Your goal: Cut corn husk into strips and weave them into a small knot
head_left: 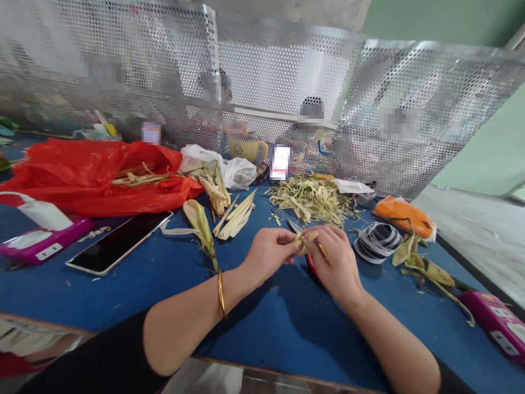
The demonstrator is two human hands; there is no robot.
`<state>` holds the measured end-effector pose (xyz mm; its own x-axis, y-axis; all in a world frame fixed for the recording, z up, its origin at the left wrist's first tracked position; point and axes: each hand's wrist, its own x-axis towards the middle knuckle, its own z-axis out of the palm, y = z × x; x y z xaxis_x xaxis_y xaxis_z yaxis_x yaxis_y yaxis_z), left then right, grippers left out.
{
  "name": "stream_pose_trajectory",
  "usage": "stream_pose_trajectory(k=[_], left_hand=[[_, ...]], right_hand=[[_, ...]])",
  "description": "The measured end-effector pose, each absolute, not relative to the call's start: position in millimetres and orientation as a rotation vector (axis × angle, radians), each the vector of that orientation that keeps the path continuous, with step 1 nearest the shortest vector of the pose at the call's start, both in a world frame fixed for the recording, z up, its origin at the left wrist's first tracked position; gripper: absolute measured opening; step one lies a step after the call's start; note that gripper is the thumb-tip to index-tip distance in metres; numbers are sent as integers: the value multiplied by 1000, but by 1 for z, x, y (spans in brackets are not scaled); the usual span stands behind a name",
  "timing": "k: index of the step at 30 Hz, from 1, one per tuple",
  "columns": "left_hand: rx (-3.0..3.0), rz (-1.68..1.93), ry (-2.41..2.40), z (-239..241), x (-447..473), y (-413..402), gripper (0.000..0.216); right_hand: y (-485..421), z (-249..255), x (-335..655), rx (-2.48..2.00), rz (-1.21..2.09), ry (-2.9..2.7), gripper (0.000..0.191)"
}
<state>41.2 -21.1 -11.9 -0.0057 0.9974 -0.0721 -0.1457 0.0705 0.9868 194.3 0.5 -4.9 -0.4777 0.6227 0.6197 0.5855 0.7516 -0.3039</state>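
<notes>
Above a blue table (262,328), my left hand (268,253) and my right hand (336,262) meet at the fingertips. Both pinch a small folded piece of dried yellow-green leaf (305,239) between them. My left wrist wears a gold bangle (222,294). Under my right hand lie scissors (301,241) with a red handle, only the blade tip and a bit of red showing. Several folded leaf strips (233,216) and a long leaf (200,224) lie just beyond my left hand.
A pile of leaf scraps (311,200) lies ahead. A red plastic bag (94,175) with leaves, a phone (118,241) and pink cases (43,241) (498,323) flank me. A tape coil (377,241), an orange bag (404,216) and a perforated metal screen (262,93) stand beyond.
</notes>
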Motion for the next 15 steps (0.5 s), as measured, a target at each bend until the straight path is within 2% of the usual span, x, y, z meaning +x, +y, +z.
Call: stream_pose_trajectory(k=[7, 15], left_hand=[[1073, 1161, 1094, -16, 42, -21, 13], [924, 1170, 1145, -15, 46, -21, 12]], right_hand=[[7, -13, 198, -1263, 417, -2066, 22], [10, -21, 194, -1228, 604, -1943, 27]])
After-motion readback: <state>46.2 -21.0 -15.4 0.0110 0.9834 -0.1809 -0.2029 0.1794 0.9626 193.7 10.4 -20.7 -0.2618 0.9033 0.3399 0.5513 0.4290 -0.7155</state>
